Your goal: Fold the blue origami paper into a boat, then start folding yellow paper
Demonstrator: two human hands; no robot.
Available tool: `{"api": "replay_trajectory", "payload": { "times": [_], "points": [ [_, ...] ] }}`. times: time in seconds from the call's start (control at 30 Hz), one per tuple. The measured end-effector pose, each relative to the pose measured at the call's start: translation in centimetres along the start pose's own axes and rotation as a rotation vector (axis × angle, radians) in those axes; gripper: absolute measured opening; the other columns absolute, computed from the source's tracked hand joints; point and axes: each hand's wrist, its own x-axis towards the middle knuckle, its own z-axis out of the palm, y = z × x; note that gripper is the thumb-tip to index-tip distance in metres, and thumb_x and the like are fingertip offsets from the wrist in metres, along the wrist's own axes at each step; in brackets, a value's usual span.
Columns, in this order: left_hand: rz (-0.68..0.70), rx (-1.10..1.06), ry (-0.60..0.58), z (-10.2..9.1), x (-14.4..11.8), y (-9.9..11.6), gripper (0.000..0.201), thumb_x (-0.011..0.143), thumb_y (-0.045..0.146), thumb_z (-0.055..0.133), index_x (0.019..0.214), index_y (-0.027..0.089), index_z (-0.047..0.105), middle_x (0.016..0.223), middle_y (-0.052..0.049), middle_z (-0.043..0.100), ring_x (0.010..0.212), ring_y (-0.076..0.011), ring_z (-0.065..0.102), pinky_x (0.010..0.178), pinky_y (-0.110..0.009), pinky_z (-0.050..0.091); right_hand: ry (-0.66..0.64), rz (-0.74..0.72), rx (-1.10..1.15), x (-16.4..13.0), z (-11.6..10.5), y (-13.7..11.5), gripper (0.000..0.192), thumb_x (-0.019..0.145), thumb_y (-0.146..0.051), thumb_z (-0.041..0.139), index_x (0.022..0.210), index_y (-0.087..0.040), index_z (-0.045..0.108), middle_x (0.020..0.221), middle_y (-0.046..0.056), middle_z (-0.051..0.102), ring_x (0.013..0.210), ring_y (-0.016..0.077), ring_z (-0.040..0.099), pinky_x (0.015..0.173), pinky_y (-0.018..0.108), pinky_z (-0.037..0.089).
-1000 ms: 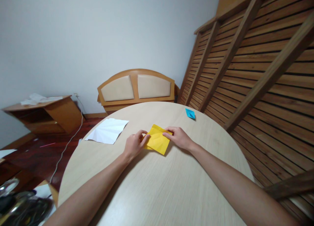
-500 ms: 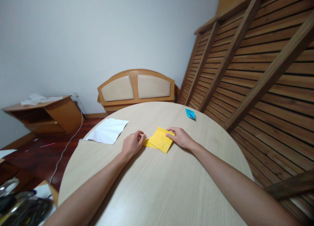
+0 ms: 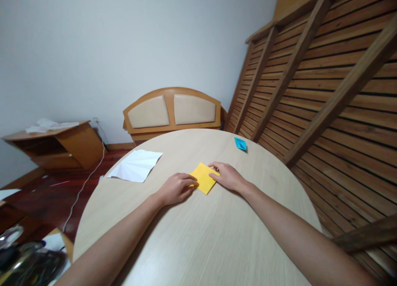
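Note:
A folded piece of yellow paper lies on the round wooden table, between my two hands. My left hand is closed over its left edge, with the fingertips resting on the paper. With thumb and fingers, my right hand grips the right corner, the thumb on top. Part of the paper's left side is hidden under my left fingers.
A creased white sheet lies at the table's left side. Near the far right edge sits a small blue folded paper. Beyond the table stand a headboard and a slatted wooden frame leaning at the right.
My left hand has moved right and nearer onto the paper's left part. The yellow flap that stuck out on the left is now mostly covered. My right hand keeps its hold.

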Motion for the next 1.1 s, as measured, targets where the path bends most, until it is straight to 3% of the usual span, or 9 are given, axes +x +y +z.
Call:
{"api": "replay_trajectory", "payload": {
  "times": [0.13,0.3,0.43,0.6,1.1],
  "points": [
    [-0.001,0.009,-0.018,-0.3,-0.1,-0.2,0.025,0.096,0.027,0.050,0.110,0.024,0.070,0.119,-0.007,0.069,0.107,-0.0203,0.065,0.095,-0.036,0.048,0.019,-0.203,-0.079,-0.1,-0.5,-0.4,0.023,0.086,-0.024,0.065,0.107,-0.020,0.071,0.113,0.009,0.067,0.108,0.0237,0.058,0.098,0.039,0.043],
    [-0.058,0.014,-0.052,-0.6,-0.1,-0.1,0.024,0.097,0.030,0.051,0.111,0.026,0.069,0.122,-0.006,0.068,0.112,-0.0201,0.064,0.107,-0.043,0.040,-0.143,-0.365,-0.009,-0.5,-0.7,-1.0,0.024,0.089,-0.029,0.062,0.110,-0.022,0.073,0.115,0.009,0.069,0.112,0.0245,0.057,0.102,0.041,0.042],
    [-0.047,0.014,-0.041,-0.4,-0.2,-0.7,0.024,0.099,0.031,0.051,0.111,0.027,0.070,0.122,-0.006,0.069,0.113,-0.0200,0.064,0.108,-0.044,0.038,-0.220,-0.362,0.040,-0.8,-0.8,-1.3,0.035,0.084,-0.037,0.068,0.116,-0.023,0.072,0.123,0.009,0.067,0.116,0.0265,0.057,0.106,0.043,0.039],
    [0.028,-0.016,-0.024,0.2,-0.1,-1.3,0.025,0.101,0.032,0.050,0.114,0.026,0.071,0.121,-0.007,0.070,0.108,-0.0188,0.066,0.096,-0.033,0.048,-0.271,-0.354,0.047,-0.9,-1.1,-1.5,0.043,0.081,-0.043,0.070,0.120,-0.023,0.071,0.129,0.010,0.064,0.122,0.0274,0.054,0.109,0.043,0.038],
    [-0.005,-0.050,-0.055,-0.1,-0.1,-0.6,0.027,0.100,0.035,0.049,0.112,0.024,0.071,0.119,-0.008,0.070,0.107,-0.0204,0.067,0.096,-0.034,0.050,-0.232,-0.378,0.051,-0.7,-1.0,-1.9,0.024,0.090,-0.035,0.062,0.106,-0.022,0.075,0.117,0.009,0.072,0.108,0.0248,0.064,0.099,0.039,0.044]
  ]
}}
